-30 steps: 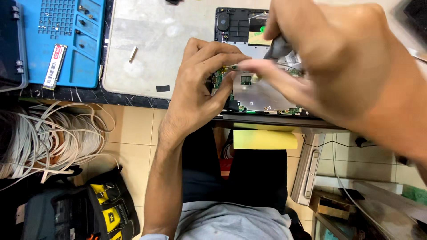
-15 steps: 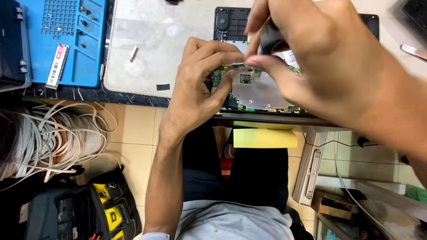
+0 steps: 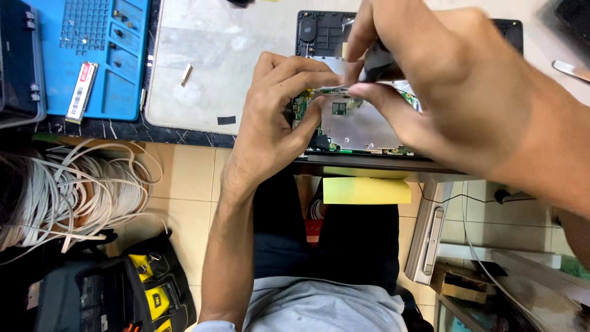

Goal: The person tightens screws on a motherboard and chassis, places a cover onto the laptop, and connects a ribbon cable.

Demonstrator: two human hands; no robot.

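The left hand (image 3: pixel 276 117) is resting on the opened laptop (image 3: pixel 369 123) that is lying at the near edge of the work surface, its fingers curled and its fingertips pressing down on the green circuit board (image 3: pixel 302 106) at the left side of the exposed interior, clasping nothing that can be seen. The right hand (image 3: pixel 442 80) is reaching in from the right and hovering over the same spot, its thumb and fingers closing around a dark-handled tool (image 3: pixel 376 63), probably a small screwdriver, whose tip is hidden behind the fingers where the two hands are meeting. A silvery metal shield (image 3: pixel 362 126) is covering the middle of the laptop's interior, just right of the left thumb. To the left, a pale work mat (image 3: pixel 215 55) is lying on the bench with a small metal bit (image 3: pixel 186 74) on it, and farther left a blue parts tray (image 3: pixel 110 61) is holding screws and a memory stick (image 3: pixel 82 91). Below the bench, a bundle of white cable (image 3: pixel 74 190) is sitting at the left, with a black-and-yellow tool bag (image 3: pixel 147 289) nearer, and a yellow sticky note (image 3: pixel 366 190) is hanging under the bench edge.
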